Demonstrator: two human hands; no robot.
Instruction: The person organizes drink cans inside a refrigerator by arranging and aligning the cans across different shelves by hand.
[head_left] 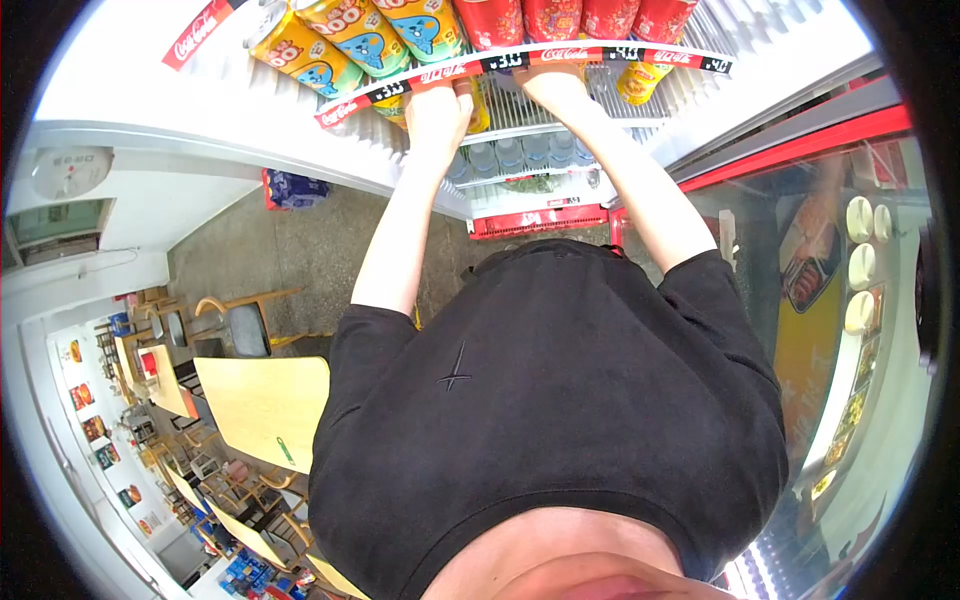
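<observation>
Both my hands reach into an open drinks cooler, under the shelf's red and black price strip [520,60]. My left hand [437,112] is at the left, close beside a yellow drink [479,110] on the lower shelf. The price strip hides most of its fingers. My right hand [555,86] goes in further right, its fingers also behind the strip, so what it touches does not show. Above the strip stand yellow cans [345,38] with blue cartoon figures and several red cans [553,18]. Another yellow drink [640,84] sits right of my right hand.
Lower in the cooler stand several clear bottles [510,153] above a red bottom panel [540,219]. The open glass door [810,260] is at the right. Wooden tables [262,395] and chairs [248,325] stand at the left, and a blue bag [295,188] lies on the floor.
</observation>
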